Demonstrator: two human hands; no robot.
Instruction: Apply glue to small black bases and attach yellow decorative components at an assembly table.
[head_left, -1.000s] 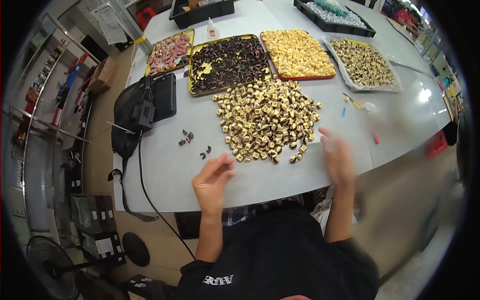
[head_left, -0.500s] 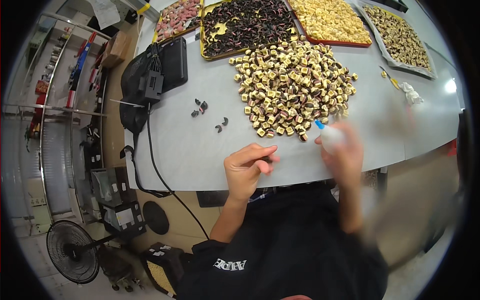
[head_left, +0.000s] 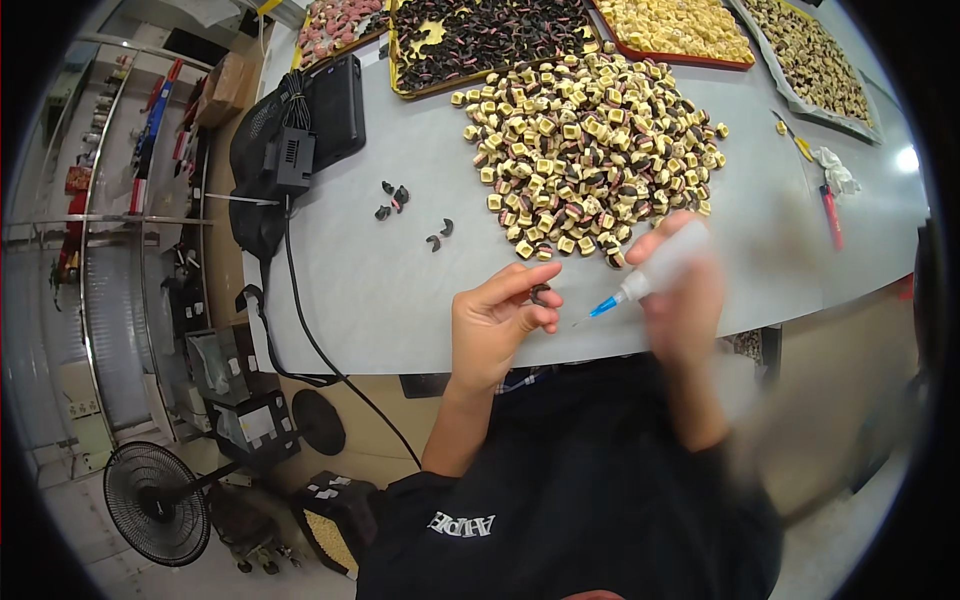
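Observation:
My left hand [head_left: 484, 326] is closed, with thumb and fingertips pinching a small black curved piece [head_left: 540, 294]. Wrapped in my right hand [head_left: 688, 310], which is smeared by motion, is a white squeeze bottle [head_left: 662, 268] with a blue needle tip. The needle slants down and left, a short gap from the black piece. Beyond both hands lies a large pile of small cream-and-dark pieces [head_left: 590, 150], many with a square hollow. Several loose black curved pieces [head_left: 398, 196] lie on the grey table [head_left: 350, 300], left of the pile.
Trays of black curved pieces [head_left: 490, 35], cream pieces [head_left: 680, 28], pink pieces [head_left: 340, 20] and mixed pieces [head_left: 810, 60] line the far side. A black bag [head_left: 262, 150] and cable occupy the left. At right lie a red-handled tool [head_left: 832, 215], a yellow-handled tool [head_left: 803, 147] and crumpled tissue [head_left: 836, 170].
The bottle has turned, its blue tip swinging from the pile down toward my left hand. My left fingers now show the black piece more plainly. The red-handled tool has come into sight.

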